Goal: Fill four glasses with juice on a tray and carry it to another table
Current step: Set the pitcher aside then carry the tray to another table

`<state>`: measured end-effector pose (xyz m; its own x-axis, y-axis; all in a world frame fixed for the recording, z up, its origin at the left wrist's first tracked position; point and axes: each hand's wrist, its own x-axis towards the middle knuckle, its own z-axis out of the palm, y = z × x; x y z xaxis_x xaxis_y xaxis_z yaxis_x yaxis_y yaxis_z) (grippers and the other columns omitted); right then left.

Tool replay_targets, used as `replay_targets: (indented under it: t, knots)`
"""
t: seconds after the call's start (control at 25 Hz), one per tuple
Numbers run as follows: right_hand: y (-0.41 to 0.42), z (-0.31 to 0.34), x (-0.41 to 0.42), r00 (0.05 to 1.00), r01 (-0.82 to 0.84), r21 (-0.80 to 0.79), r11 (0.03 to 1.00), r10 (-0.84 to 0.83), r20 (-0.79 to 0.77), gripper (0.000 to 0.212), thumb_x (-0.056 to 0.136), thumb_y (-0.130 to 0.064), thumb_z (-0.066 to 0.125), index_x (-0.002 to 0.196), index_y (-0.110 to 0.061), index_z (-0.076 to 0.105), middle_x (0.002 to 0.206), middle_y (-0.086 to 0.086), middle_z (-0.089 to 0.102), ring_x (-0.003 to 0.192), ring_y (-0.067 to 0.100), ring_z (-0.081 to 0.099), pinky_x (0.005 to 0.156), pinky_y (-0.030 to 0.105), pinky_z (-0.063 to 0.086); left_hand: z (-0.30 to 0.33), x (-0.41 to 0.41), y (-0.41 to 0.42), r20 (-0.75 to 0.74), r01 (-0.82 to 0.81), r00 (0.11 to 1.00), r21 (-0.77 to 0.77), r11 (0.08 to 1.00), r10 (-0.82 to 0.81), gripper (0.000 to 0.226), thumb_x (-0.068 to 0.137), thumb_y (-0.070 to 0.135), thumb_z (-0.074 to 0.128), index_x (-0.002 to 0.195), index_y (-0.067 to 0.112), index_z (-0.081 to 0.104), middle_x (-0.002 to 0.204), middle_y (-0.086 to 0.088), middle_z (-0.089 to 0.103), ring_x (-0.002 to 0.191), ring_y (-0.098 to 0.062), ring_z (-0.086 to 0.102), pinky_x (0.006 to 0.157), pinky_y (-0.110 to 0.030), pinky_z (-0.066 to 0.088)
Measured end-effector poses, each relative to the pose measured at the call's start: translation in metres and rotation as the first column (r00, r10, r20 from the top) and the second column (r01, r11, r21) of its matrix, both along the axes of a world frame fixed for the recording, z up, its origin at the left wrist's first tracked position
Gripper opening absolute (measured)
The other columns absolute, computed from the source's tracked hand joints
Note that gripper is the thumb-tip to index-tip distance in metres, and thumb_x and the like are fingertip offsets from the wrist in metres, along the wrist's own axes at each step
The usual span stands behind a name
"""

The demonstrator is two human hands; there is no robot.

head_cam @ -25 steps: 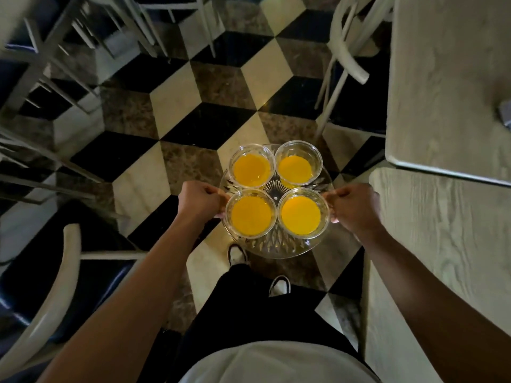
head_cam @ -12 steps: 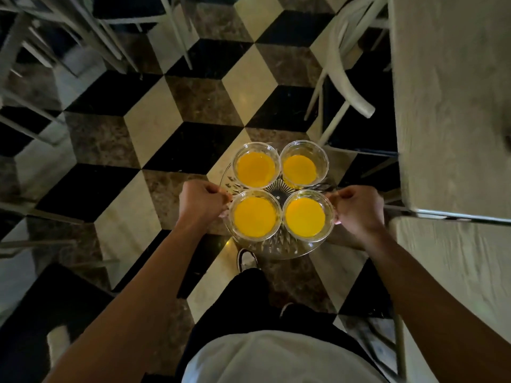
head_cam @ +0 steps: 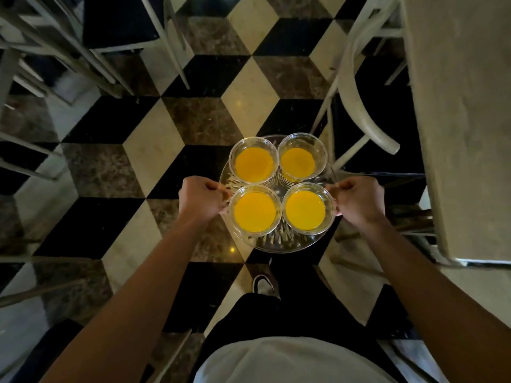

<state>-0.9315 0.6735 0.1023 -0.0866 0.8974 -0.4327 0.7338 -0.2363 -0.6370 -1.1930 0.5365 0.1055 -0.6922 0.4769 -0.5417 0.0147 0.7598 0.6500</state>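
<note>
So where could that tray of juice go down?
The table on the right looks bare along its near edge, beside the white chair. The tray itself is full: four glasses crowd it, with the left hand and right hand gripping its rim.

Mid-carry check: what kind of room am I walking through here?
Likely a café or restaurant dining room: a patterned marble floor, pale chairs tucked at a long table, more chairs on the left.

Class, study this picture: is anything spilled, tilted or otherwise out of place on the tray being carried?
Nothing stands out. Four glasses of juice sit upright on the tray, no spill visible.
</note>
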Motion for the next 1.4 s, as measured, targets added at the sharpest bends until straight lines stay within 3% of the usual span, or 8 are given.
replay_targets:
  t: [0.16, 0.4, 0.6, 0.76, 0.96, 1.08, 1.2, 1.4]
  knots:
    - [0.048, -0.008, -0.035, 1.0, -0.004, -0.005, 1.0, 0.003, -0.006, 0.013, 0.086, -0.025, 0.083, 0.084, -0.013, 0.079, 0.064, -0.001, 0.074, 0.05, 0.011, 0.073, 0.061, 0.034, 0.066, -0.014, -0.036, 0.042, -0.008, -0.046, 0.999, 0.0, 0.999, 0.046, 0.032, 0.089, -0.01, 0.063, 0.069, 0.013, 0.073, 0.079, -0.011, 0.078, 0.076, -0.03, 0.078, 0.075, -0.051, 0.067]
    - [0.134, -0.005, -0.085, 0.999, -0.051, 0.019, 0.999, 0.051, -0.013, 0.013, 0.089, -0.02, 0.079, 0.08, -0.01, 0.079, 0.063, 0.001, 0.073, 0.042, 0.0, 0.066, 0.048, 0.024, 0.06, -0.005, -0.082, 0.124, -0.008, -0.072, 0.997, 0.003, 0.997, 0.072, 0.017, 0.081, -0.002, 0.079, 0.069, 0.009, 0.077, 0.07, -0.013, 0.077, 0.062, -0.026, 0.078, 0.069, -0.045, 0.068]
    - [0.214, 0.01, -0.127, 0.999, -0.027, 0.011, 1.0, 0.027, -0.017, 0.012, 0.092, -0.019, 0.076, 0.081, -0.016, 0.078, 0.07, 0.002, 0.075, 0.06, 0.014, 0.074, 0.056, 0.03, 0.064, 0.005, -0.12, 0.208, -0.027, -0.076, 0.997, 0.011, 0.997, 0.076, 0.02, 0.081, -0.003, 0.081, 0.067, 0.009, 0.076, 0.063, -0.008, 0.074, 0.05, -0.015, 0.073, 0.054, -0.027, 0.061]
    - [0.269, 0.018, -0.155, 1.0, 0.006, -0.002, 1.0, -0.006, -0.019, 0.011, 0.091, -0.021, 0.078, 0.087, -0.011, 0.08, 0.071, 0.002, 0.075, 0.064, 0.019, 0.076, 0.066, 0.039, 0.067, 0.005, -0.151, 0.265, -0.008, -0.066, 0.998, 0.016, 0.998, 0.066, 0.013, 0.082, -0.002, 0.082, 0.075, 0.007, 0.076, 0.069, -0.011, 0.075, 0.053, -0.016, 0.075, 0.058, -0.031, 0.063]
    - [0.33, 0.014, -0.191, 0.999, 0.032, 0.008, 0.999, -0.032, -0.004, 0.009, 0.091, -0.022, 0.077, 0.085, -0.015, 0.078, 0.067, -0.004, 0.073, 0.059, 0.012, 0.072, 0.062, 0.032, 0.066, -0.003, -0.192, 0.332, 0.026, -0.057, 0.998, 0.007, 0.998, 0.056, 0.01, 0.084, -0.004, 0.077, 0.081, 0.005, 0.078, 0.075, -0.013, 0.079, 0.064, -0.022, 0.079, 0.067, -0.041, 0.068]
    - [0.355, 0.009, -0.212, 0.999, 0.038, 0.024, 0.999, -0.038, -0.003, 0.015, 0.089, -0.025, 0.079, 0.077, -0.02, 0.073, 0.064, -0.005, 0.071, 0.056, 0.01, 0.071, 0.05, 0.022, 0.061, -0.004, -0.216, 0.368, 0.037, -0.044, 0.998, 0.004, 0.999, 0.043, 0.014, 0.086, -0.006, 0.074, 0.077, 0.005, 0.077, 0.076, -0.013, 0.079, 0.067, -0.025, 0.079, 0.07, -0.045, 0.068]
    - [0.388, 0.002, -0.247, 0.996, 0.085, 0.025, 0.996, -0.085, 0.0, 0.014, 0.089, -0.026, 0.08, 0.079, -0.016, 0.078, 0.065, 0.0, 0.075, 0.058, 0.015, 0.074, 0.051, 0.025, 0.062, -0.004, -0.255, 0.417, 0.043, 0.004, 0.999, -0.005, 1.0, -0.004, 0.02, 0.088, -0.008, 0.07, 0.074, 0.006, 0.075, 0.077, -0.014, 0.079, 0.072, -0.028, 0.08, 0.074, -0.047, 0.067]
    - [0.432, 0.001, -0.294, 0.993, 0.117, 0.021, 0.993, -0.117, -0.003, 0.012, 0.09, -0.02, 0.078, 0.083, -0.011, 0.078, 0.064, -0.002, 0.071, 0.043, -0.008, 0.062, 0.038, 0.004, 0.041, -0.002, -0.307, 0.478, 0.052, 0.056, 0.997, 0.004, 0.998, -0.056, 0.019, 0.088, -0.006, 0.072, 0.075, 0.007, 0.075, 0.078, -0.015, 0.077, 0.076, -0.029, 0.08, 0.075, -0.049, 0.067]
